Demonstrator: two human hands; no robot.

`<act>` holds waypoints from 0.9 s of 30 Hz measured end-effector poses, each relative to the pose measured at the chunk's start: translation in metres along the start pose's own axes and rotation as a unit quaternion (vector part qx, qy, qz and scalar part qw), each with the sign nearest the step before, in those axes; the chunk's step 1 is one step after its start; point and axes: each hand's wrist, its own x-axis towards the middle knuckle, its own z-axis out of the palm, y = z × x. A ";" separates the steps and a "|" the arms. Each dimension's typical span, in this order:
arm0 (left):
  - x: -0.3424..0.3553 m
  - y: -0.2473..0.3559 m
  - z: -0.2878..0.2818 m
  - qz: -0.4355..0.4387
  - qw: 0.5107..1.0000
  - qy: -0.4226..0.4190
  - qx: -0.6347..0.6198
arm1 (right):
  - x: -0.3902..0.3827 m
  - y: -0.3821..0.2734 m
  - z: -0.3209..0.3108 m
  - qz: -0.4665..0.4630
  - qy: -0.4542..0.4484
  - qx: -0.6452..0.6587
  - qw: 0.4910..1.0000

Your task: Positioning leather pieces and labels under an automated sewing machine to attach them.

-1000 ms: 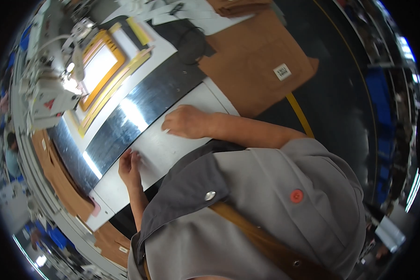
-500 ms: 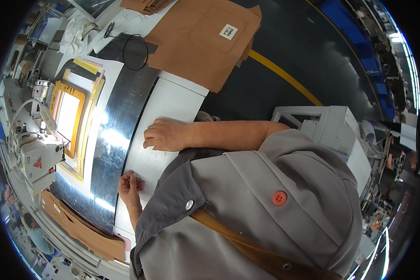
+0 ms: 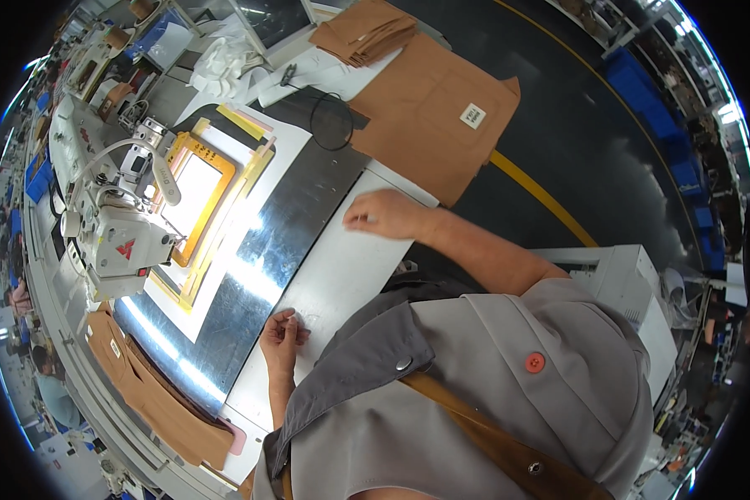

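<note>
My left hand (image 3: 284,339) is over the near part of the white table edge (image 3: 329,279), its thumb and fingers pressed together. Whatever it may pinch is too small to make out. My right hand (image 3: 385,213) is over the far part of the same white strip, slightly blurred, its fingers curled in. I cannot see whether anything is inside them. To the left, past a shiny metal plate (image 3: 301,218), a yellow frame (image 3: 227,190) lies on a white sheet under the lit head of a sewing machine (image 3: 125,247). Neither hand touches the frame.
Brown fabric pieces (image 3: 429,112) with a pale label hang over the table's far end, next to a folded brown stack (image 3: 362,32). More brown fabric (image 3: 154,392) lies along the near left side. A black cable loop (image 3: 331,122) rests by the plate. A white cabinet (image 3: 633,287) stands on the right.
The view has turned, so the table shows farther right and lower. My right hand has lifted from the white surface and moved toward the brown fabric. The left hand keeps its pinch.
</note>
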 end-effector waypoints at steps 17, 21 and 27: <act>-0.008 0.005 0.029 -0.081 0.982 0.170 -0.033 | 0.167 0.135 -0.111 0.036 0.159 -0.085 0.983; -0.009 0.007 0.033 -0.082 0.978 0.184 -0.052 | 0.200 0.146 -0.096 -0.001 0.167 -0.049 0.985; -0.008 0.012 0.035 -0.097 0.974 0.201 -0.034 | 0.239 0.156 -0.090 -0.106 0.209 -0.241 0.942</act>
